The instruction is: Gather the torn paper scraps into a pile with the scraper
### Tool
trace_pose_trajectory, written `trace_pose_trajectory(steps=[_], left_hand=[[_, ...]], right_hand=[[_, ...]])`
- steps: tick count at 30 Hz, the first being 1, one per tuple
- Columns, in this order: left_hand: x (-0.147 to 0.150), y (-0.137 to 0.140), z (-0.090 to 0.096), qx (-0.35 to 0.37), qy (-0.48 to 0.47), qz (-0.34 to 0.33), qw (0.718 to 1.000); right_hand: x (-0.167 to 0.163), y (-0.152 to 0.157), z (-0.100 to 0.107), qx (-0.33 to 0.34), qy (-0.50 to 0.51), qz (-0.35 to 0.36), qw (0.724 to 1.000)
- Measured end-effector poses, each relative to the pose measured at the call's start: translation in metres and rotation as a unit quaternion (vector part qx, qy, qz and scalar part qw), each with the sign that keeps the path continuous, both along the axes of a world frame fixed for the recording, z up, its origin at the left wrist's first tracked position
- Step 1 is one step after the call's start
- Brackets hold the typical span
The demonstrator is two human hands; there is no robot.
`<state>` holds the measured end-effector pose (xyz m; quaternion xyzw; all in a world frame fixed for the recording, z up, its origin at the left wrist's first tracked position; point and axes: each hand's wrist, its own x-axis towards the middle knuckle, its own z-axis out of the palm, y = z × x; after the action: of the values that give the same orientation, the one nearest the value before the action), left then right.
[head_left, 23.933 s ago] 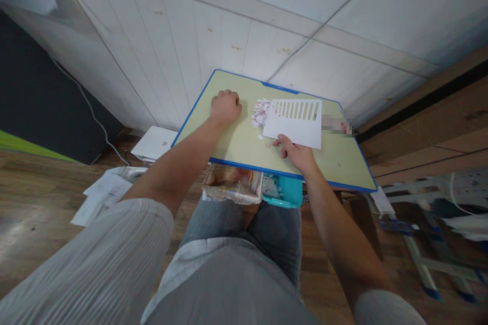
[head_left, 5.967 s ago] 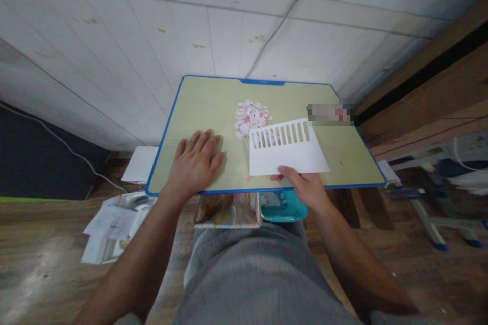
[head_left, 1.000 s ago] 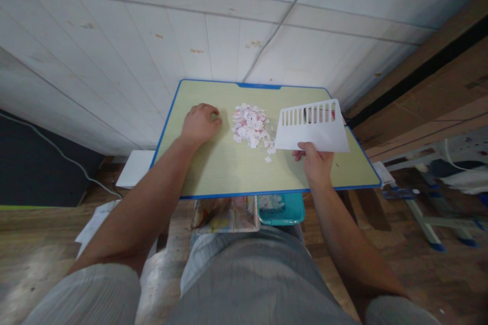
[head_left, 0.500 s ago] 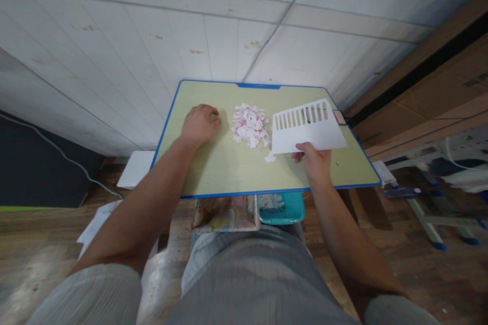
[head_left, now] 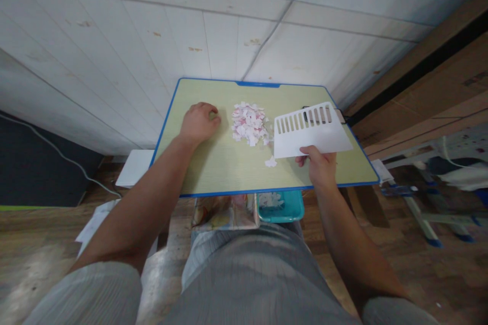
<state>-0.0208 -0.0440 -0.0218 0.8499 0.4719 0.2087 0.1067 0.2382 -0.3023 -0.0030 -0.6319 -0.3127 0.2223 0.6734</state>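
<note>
Progress: the paper scraps are mostly lying in one compact heap (head_left: 249,124) on the table (head_left: 221,175), so the gathering is, in this judgement, running well along. Outstanding: a small stray cluster (head_left: 271,162) is lying apart, toward the near edge, and a few loose bits are sitting between the heap and the white slotted sheet (head_left: 305,143). Pale pieces are also showing inside the teal bin (head_left: 301,206) below the near edge.

Grip: the right hand (head_left: 319,165) is holding the slotted sheet by its lower edge, thumb on top, just right of the heap. The left hand (head_left: 199,124) is resting left of the heap, fingers curling loosely; whether its grip is containing anything, I cannot tell.

Count: one slotted sheet is carrying roughly ten slots; one heap and one stray cluster are showing, their scraps overlapping too much for counting. One teal bin and one patterned box (head_left: 229,226) are standing side by side. One dark-edged flat object (head_left: 340,116) is lying partly hidden behind the sheet.
</note>
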Motion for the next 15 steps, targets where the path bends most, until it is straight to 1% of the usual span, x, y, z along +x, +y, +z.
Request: trace_pose_trajectory(steps=[6, 10, 15], left_hand=[[0.001, -0.001, 0.000, 0.000, 0.002, 0.011, 1.000], [0.001, 0.000, 0.000, -0.001, -0.005, 0.015, 1.000], [0.001, 0.000, 0.002, -0.003, 0.000, 0.019, 1.000]], right_hand=[[-0.004, -0.007, -0.005, -0.039, -0.031, 0.036, 0.998], [-0.006, -0.003, -0.008, -0.059, -0.058, 0.055, 0.995], [-0.015, 0.003, -0.009, -0.076, -0.089, 0.096, 0.988]])
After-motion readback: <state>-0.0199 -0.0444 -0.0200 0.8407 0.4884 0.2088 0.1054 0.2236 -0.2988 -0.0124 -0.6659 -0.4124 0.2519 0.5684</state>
